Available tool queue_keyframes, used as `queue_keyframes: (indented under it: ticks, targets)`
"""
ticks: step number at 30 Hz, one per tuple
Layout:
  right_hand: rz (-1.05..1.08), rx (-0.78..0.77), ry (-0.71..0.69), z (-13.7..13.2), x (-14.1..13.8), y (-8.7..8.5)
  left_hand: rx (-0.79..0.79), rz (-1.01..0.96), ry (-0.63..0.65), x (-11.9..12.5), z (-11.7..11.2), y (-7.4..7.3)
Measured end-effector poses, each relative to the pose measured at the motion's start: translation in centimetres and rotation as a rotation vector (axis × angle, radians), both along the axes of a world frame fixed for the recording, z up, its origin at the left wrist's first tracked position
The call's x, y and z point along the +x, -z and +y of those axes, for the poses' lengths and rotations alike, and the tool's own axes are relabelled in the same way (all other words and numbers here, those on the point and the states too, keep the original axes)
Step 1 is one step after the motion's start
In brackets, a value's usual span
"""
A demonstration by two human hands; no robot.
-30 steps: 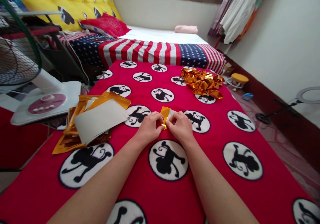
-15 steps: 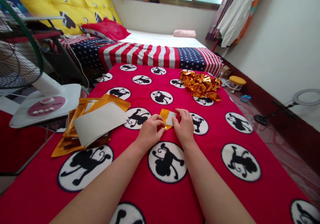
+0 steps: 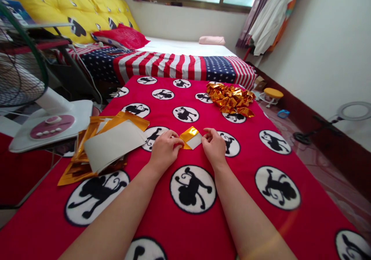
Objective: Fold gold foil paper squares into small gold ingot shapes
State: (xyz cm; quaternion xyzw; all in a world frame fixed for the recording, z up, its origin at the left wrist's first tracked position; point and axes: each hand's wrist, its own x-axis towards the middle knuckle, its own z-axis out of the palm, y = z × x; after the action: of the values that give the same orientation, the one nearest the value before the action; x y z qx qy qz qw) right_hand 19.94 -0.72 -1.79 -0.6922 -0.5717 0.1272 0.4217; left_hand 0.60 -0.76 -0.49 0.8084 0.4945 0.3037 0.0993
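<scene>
A small folded sheet of gold foil paper [image 3: 190, 134] lies between my hands, its shiny gold face and pale grey back both showing. My left hand [image 3: 165, 149] pinches its left corner between thumb and fingers. At the opposite corner my right hand [image 3: 214, 146] has its thumb and fingertips closed at the paper's edge. To the left sits a loose stack of flat foil sheets [image 3: 114, 142], the upper ones grey side up. A heap of folded shiny gold foil pieces [image 3: 230, 97] rests at the far right of the red cloth [image 3: 232, 213].
A fan [image 3: 52, 122] with a white base stands at the left, close to the sheet stack. Beyond the table is a bed [image 3: 174, 64] with a striped cover. A yellow stool [image 3: 273, 93] and a ring light on a stand [image 3: 353, 111] are on the right.
The foil paper has turned and now lies like a diamond, with a gold fold across its grey part. My left hand has shifted left to its corner.
</scene>
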Motion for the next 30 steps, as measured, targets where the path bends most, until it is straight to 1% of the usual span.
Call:
queue_keyframes:
  ticks: [6,8,10,12,14,15,17,19,22,24,26,30]
  targets:
    - [0.036,-0.086,-0.011,-0.7,0.3,-0.8,-0.045,-0.043,-0.074,-0.2,0.5,0.0]
    - [0.027,-0.122,-0.014,-0.9,0.5,-1.1,-0.06,-0.068,-0.044,-0.4,0.9,0.1]
    - [0.034,-0.138,-0.005,-0.9,0.7,-1.4,-0.071,-0.091,0.029,-0.7,1.3,0.2]
    - [0.035,-0.094,0.019,-0.9,0.8,-1.6,-0.081,-0.104,0.104,-1.0,1.7,0.3]
    - [-0.022,0.019,0.038,-1.1,0.7,-1.7,-0.078,-0.117,0.151,-1.2,2.0,0.3]
    - [-0.074,0.083,0.026,-1.2,0.5,-1.9,-0.075,-0.121,0.168,-1.2,2.0,0.3]
    - [-0.193,0.187,-0.055,-1.6,-0.1,-2.1,-0.071,-0.123,0.187,-1.2,2.1,0.2]
    - [-0.293,0.218,-0.183,-2.1,-1.1,-2.4,-0.068,-0.118,0.19,-1.2,2.0,0.1]
    - [-0.411,0.17,-0.334,-2.4,-2.5,-2.6,-0.05,-0.099,0.163,-1.1,2.0,0.1]
    - [-0.47,0.122,-0.375,-2.4,-3.2,-2.6,-0.045,-0.078,0.147,-1.2,2.0,0.1]
    - [-0.513,0.071,-0.369,-2.3,-3.6,-2.5,-0.053,-0.066,0.141,-1.2,2.0,0.2]
    - [-0.577,-0.02,-0.3,-2.4,-3.9,-2.2,-0.077,-0.055,0.144,-1.2,2.1,0.3]
